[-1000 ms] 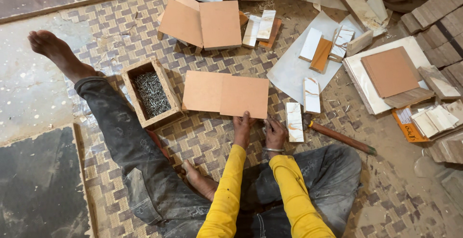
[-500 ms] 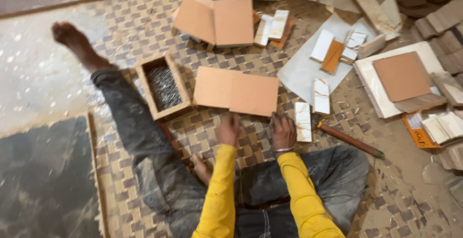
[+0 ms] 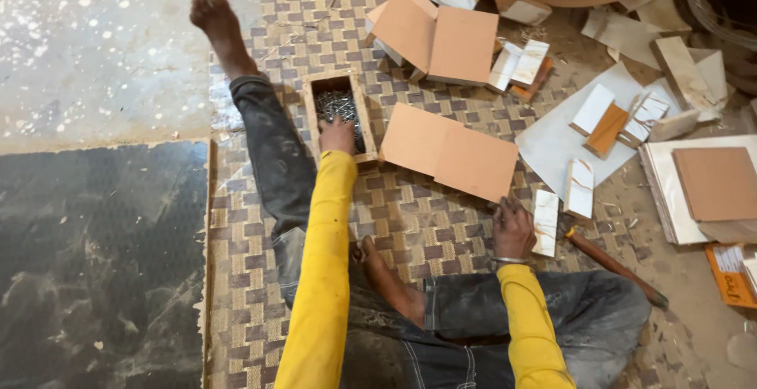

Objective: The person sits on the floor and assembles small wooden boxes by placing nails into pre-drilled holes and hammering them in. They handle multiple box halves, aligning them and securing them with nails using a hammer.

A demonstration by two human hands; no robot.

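Observation:
I sit on a woven checkered mat (image 3: 418, 223) with one leg stretched out. My left hand (image 3: 338, 134) reaches into a small wooden box (image 3: 313, 113) full of metal nails (image 3: 337, 104); its fingers are down among the nails and whether they grip any is hidden. My right hand (image 3: 512, 230) rests on the mat beside a white-faced wood block (image 3: 546, 221), fingers curled, touching its edge. A brown board made of two joined panels (image 3: 449, 150) lies flat on the mat between the two hands.
A wooden-handled tool (image 3: 615, 266) lies to the right of my right hand. Another white block (image 3: 579, 187), more brown boards (image 3: 435, 36) and wood offcuts (image 3: 607, 125) on a white sheet sit farther out. A dark slab (image 3: 95, 263) lies at the left.
My left hand has moved from the near edge of the brown board leftward into the nail box. The view has shifted right and down. My right hand stays near the white block.

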